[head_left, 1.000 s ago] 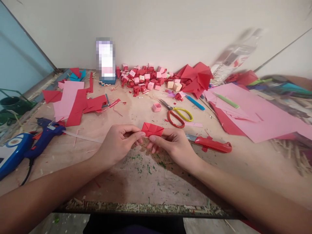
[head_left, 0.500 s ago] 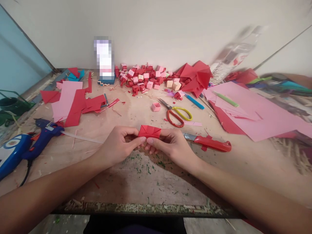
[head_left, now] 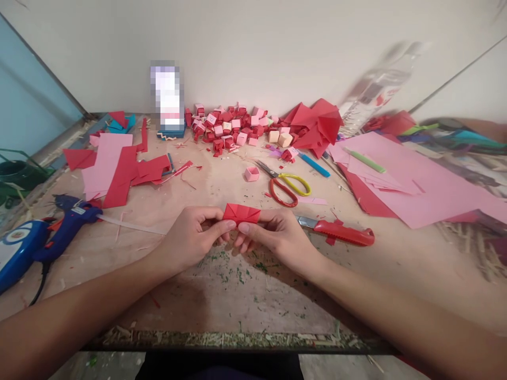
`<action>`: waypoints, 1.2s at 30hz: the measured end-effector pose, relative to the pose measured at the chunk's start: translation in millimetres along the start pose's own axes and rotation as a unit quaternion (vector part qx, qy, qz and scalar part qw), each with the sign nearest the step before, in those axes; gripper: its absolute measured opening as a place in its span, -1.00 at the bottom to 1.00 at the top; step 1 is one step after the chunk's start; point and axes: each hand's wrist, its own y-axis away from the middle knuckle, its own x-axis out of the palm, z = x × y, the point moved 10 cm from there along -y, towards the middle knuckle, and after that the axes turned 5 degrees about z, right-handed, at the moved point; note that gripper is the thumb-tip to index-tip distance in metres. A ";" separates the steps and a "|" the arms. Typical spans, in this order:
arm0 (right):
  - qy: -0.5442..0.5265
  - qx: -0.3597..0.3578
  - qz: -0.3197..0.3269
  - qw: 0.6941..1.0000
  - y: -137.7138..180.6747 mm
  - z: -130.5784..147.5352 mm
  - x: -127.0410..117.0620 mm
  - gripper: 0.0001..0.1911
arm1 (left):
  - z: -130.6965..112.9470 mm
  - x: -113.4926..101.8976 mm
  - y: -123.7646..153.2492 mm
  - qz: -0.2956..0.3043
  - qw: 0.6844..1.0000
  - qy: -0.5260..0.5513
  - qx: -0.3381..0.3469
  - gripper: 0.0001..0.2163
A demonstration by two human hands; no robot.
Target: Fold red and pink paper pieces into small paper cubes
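Between both hands, just above the table, is a small folded piece of red paper (head_left: 241, 211) with crease lines across its face. My left hand (head_left: 202, 228) pinches its left end, thumb in front along the lower edge. On the other end, my right hand (head_left: 275, 229) grips it the same way, and the thumb tips almost meet below the middle. Behind the hands sits a small open pink paper box (head_left: 252, 173). Scissors (head_left: 289, 184) with one red and one yellow handle lie beyond my right hand. A red-handled knife (head_left: 343, 232) rests right of it, its blade partly hidden.
A heap of small red and pink paper boxes (head_left: 229, 126) lies by the wall, near a phone (head_left: 168, 97). Left are paper pieces (head_left: 119, 171) and a blue glue gun (head_left: 71, 221). Right are pink sheets (head_left: 420, 179), a green pen (head_left: 366, 161) and a bottle (head_left: 380, 89).
Both hands keep their hold on the red paper, with only a slight shift of the fingers beneath it. The whole view has moved slightly.
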 end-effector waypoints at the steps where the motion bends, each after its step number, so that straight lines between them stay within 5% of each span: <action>1: 0.002 -0.003 0.002 1.000 -0.1 0.0 0.1 -0.70 | -0.7 0.4 0.2 0.002 1.000 0.003 0.001 -0.72; 5: 0.006 -0.011 -0.003 1.000 -0.4 0.2 -2.2 -0.69 | -2.6 3.9 -0.9 0.017 0.999 0.043 0.009 -0.76; 12: -0.007 -0.016 -0.024 1.000 0.6 2.1 -4.6 -0.77 | -5.0 -9.1 1.8 -0.051 0.998 0.037 0.029 -0.78; 36: -0.008 -0.044 -0.066 0.997 0.8 5.5 -15.3 -0.78 | 7.2 -8.7 -4.0 -0.051 0.990 0.131 -0.016 -0.81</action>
